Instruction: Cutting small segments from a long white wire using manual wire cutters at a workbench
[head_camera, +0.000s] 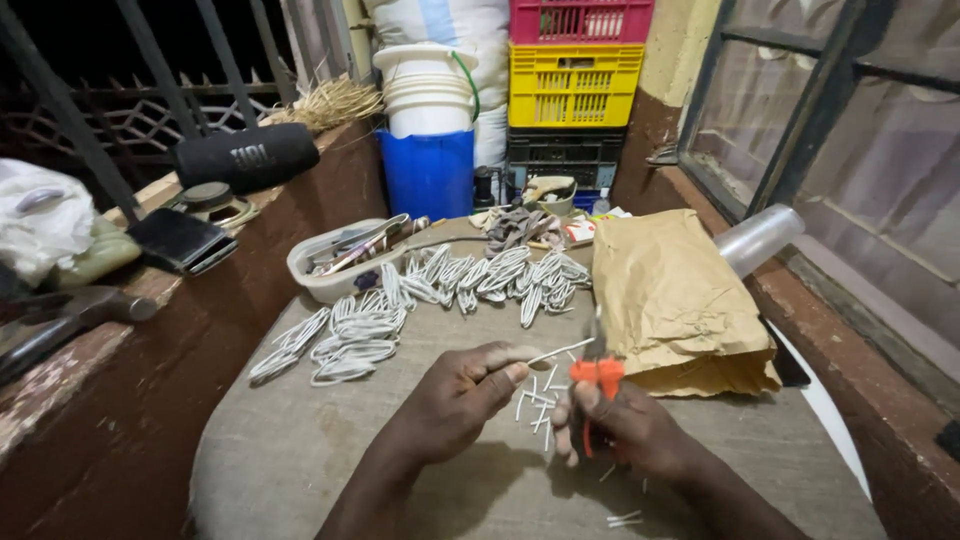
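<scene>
The left hand (455, 395) pinches one end of a thin white wire (560, 351) between thumb and fingers (510, 375), and the wire runs across to the cutter (597, 372), whose orange handles the right hand (625, 425) grips closed, though the blades are too blurred to judge. Short cut pieces (540, 400) lie on the bench (290, 450) just below the fingers. Beyond them sit folded wire bundles (470, 275); a brown paper bag (675, 300) lies just right. Bare cloth stretches left toward the bench edge.

Cloth-covered table (300, 450): wire bundles (440, 290), paper bag (670, 300).
</scene>
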